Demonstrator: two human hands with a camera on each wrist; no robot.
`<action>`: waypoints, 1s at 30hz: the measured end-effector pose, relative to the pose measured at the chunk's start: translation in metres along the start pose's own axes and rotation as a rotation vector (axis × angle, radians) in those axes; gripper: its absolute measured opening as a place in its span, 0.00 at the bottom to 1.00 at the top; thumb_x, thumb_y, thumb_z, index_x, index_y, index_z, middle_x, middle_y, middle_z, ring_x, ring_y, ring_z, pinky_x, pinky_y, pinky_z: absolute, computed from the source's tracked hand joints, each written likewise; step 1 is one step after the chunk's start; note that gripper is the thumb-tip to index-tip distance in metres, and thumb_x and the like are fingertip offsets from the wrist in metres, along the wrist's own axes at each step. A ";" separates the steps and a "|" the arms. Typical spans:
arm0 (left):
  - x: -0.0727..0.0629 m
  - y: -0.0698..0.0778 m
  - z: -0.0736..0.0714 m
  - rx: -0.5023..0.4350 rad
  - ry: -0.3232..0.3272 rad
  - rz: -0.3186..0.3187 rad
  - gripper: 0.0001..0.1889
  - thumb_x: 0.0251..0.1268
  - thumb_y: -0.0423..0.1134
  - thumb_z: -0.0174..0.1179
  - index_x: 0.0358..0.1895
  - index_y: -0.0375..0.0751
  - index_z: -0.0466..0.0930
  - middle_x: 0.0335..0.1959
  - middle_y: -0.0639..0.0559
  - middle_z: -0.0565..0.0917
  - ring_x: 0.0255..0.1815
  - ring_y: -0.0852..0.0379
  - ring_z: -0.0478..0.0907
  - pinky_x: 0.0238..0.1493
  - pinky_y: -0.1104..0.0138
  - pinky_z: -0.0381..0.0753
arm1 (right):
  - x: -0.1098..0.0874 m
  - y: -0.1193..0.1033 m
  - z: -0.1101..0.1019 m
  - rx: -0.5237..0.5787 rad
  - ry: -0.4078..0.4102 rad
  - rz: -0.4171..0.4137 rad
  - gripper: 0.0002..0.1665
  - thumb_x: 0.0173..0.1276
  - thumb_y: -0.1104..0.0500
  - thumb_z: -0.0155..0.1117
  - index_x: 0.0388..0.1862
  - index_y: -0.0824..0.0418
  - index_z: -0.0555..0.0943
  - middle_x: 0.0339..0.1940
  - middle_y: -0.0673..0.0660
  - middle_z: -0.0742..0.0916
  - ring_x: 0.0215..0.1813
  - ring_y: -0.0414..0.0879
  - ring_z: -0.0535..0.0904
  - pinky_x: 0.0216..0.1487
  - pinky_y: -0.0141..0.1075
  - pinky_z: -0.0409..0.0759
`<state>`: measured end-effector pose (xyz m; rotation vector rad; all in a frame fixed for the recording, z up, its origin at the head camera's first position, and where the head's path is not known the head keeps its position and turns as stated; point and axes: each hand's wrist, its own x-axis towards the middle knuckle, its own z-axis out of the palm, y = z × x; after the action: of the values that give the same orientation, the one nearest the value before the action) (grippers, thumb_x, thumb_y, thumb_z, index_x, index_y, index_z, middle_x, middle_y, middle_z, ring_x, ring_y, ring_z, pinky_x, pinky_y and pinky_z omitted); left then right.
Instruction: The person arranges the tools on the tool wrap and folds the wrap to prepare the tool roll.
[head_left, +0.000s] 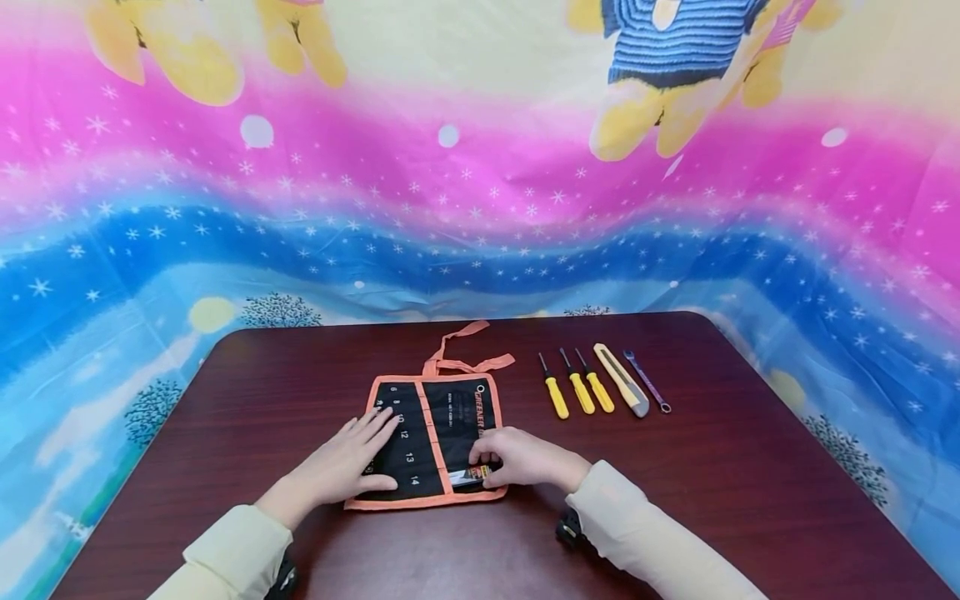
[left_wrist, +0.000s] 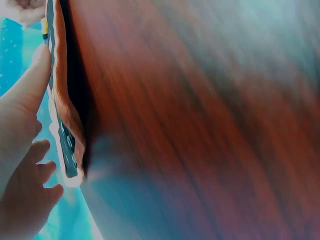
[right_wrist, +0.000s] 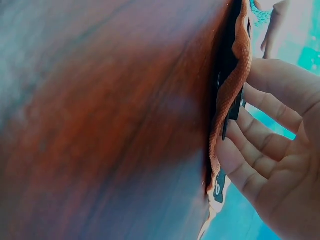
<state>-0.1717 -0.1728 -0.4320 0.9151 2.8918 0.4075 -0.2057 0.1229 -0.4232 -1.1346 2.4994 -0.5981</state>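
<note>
A black tool pouch (head_left: 461,408) with orange trim lies unrolled on the table, a column of size numbers printed on its left part. My left hand (head_left: 348,458) rests on that left part, fingers spread and straight. At the pouch's lower right corner, my right hand (head_left: 521,457) has curled fingers on a small flat packet (head_left: 468,476) with a white, red and yellow label. The packet lies over the black cloth beside the orange middle strip. In the right wrist view the fingertips (right_wrist: 230,150) are right at the pouch's orange edge, close to a dark flat piece (right_wrist: 235,107).
Right of the pouch lie three yellow-handled screwdrivers (head_left: 581,392), a cream utility knife (head_left: 618,375) and a combination wrench (head_left: 647,381). Orange tie straps (head_left: 468,362) stretch from the pouch's far edge. A printed cloth (head_left: 480,208) hangs behind the dark wooden table (head_left: 712,467).
</note>
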 end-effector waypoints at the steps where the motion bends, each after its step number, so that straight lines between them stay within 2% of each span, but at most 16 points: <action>1: -0.001 -0.001 0.000 -0.005 -0.008 -0.009 0.45 0.57 0.61 0.57 0.69 0.32 0.55 0.69 0.35 0.54 0.69 0.37 0.49 0.64 0.46 0.50 | 0.000 0.001 0.000 0.003 0.001 0.002 0.13 0.55 0.58 0.71 0.41 0.53 0.83 0.33 0.43 0.78 0.34 0.36 0.72 0.36 0.28 0.74; 9: -0.008 -0.007 -0.003 -0.053 -0.116 -0.095 0.52 0.49 0.65 0.59 0.68 0.29 0.55 0.69 0.35 0.53 0.69 0.39 0.48 0.65 0.47 0.49 | -0.001 0.002 -0.003 0.015 0.014 0.029 0.11 0.55 0.59 0.70 0.38 0.53 0.82 0.31 0.43 0.77 0.33 0.37 0.71 0.35 0.28 0.74; 12: -0.008 -0.007 -0.003 -0.052 -0.131 -0.101 0.53 0.48 0.67 0.59 0.68 0.28 0.55 0.69 0.35 0.54 0.69 0.39 0.49 0.65 0.47 0.49 | -0.002 0.001 -0.004 -0.006 0.016 0.027 0.09 0.55 0.59 0.70 0.36 0.53 0.82 0.30 0.43 0.77 0.33 0.38 0.72 0.35 0.28 0.74; 21: -0.006 -0.007 0.000 -0.003 -0.124 -0.089 0.54 0.47 0.69 0.58 0.67 0.27 0.56 0.69 0.34 0.55 0.69 0.39 0.50 0.64 0.47 0.51 | 0.001 -0.006 0.000 -0.049 0.018 0.028 0.08 0.55 0.59 0.71 0.35 0.54 0.84 0.28 0.42 0.78 0.30 0.37 0.71 0.32 0.26 0.74; 30: -0.006 -0.008 0.005 0.003 -0.091 -0.068 0.59 0.41 0.73 0.57 0.67 0.26 0.56 0.68 0.33 0.55 0.68 0.38 0.51 0.64 0.49 0.54 | 0.007 -0.014 0.006 -0.059 0.033 0.030 0.08 0.55 0.58 0.71 0.35 0.54 0.85 0.27 0.43 0.78 0.29 0.36 0.71 0.30 0.25 0.73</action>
<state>-0.1702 -0.1818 -0.4393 0.8111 2.8323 0.3475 -0.1989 0.1078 -0.4227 -1.1145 2.5726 -0.5427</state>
